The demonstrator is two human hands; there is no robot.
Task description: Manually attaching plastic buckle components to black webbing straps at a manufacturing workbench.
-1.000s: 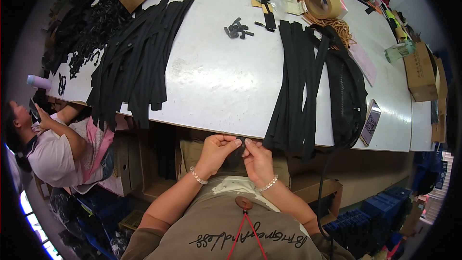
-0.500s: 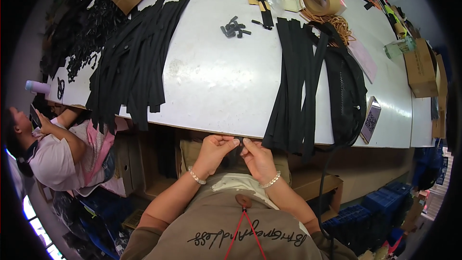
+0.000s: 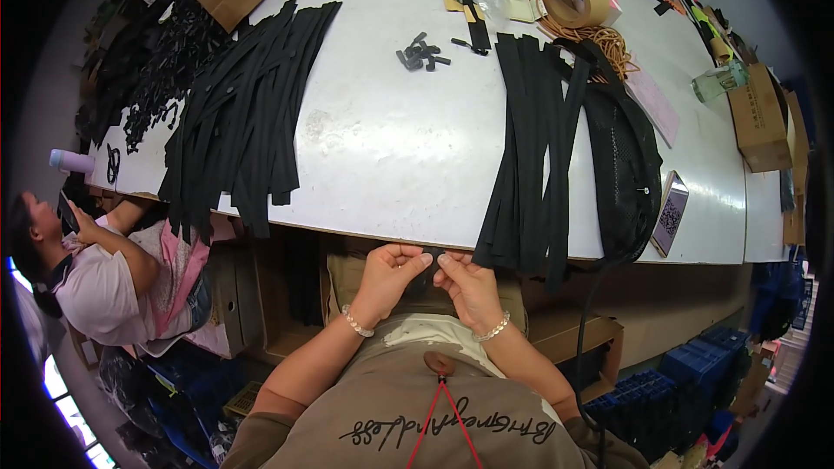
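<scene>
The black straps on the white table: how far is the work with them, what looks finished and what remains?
Two batches of black straps lie on the white table: a left pile and a right pile; which one is finished cannot be told. In hand: the left hand and right hand pinch one small black piece at the table's near edge. Small black clips lie loose beyond, apparently unused.

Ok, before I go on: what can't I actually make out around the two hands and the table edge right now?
- Head view: what the left hand and right hand pinch between them is a small dark piece, mostly covered by the fingers; its kind is unclear.
- Small black parts on the white table: too small to tell their shape.
- Lower ends of the black strips hang over the table edge into shadow.
- Seated co-worker: partly cut by the dark fisheye rim.
</scene>
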